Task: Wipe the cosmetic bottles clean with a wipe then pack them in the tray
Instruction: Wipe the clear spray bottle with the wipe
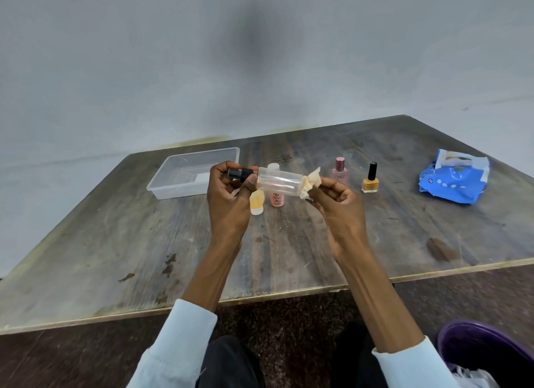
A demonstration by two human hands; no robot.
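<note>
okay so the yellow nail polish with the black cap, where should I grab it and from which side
Probably grip the yellow nail polish bottle by its tall black cap, coming from above. It stands upright, clear of the pink bottle to its left.

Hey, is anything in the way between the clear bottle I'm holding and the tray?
Nothing visible blocks it. The clear bottle is held above the table by the left hand at its black cap end, with the right hand pressing the wipe on its base. The tray lies just left, open-topped.
</note>
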